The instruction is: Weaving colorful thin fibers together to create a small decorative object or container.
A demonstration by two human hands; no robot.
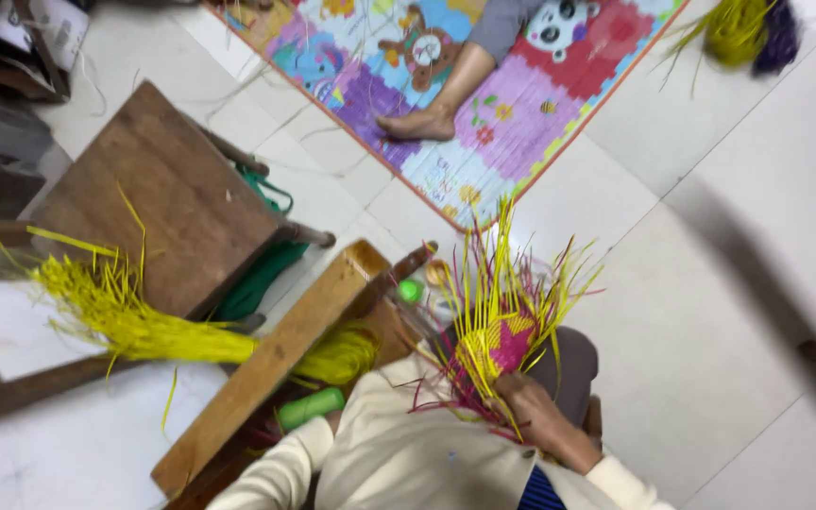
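My right hand (542, 416) grips the lower edge of a half-woven piece (498, 345) made of yellow and pink strips. The piece rests over my knee, and its loose strip ends fan upward and outward. My left sleeve (271, 467) shows at the bottom, but the left hand itself is hidden behind my cream top. A green spool (310, 408) lies just beside that sleeve.
A wooden plank bench (276, 364) slants left of me, with a bundle of yellow strips (134, 321) across it. A wooden stool (167, 189) stands behind it. Another person's foot (419, 123) rests on a colourful play mat (521, 113). A yellow and purple bundle (743, 30) lies top right.
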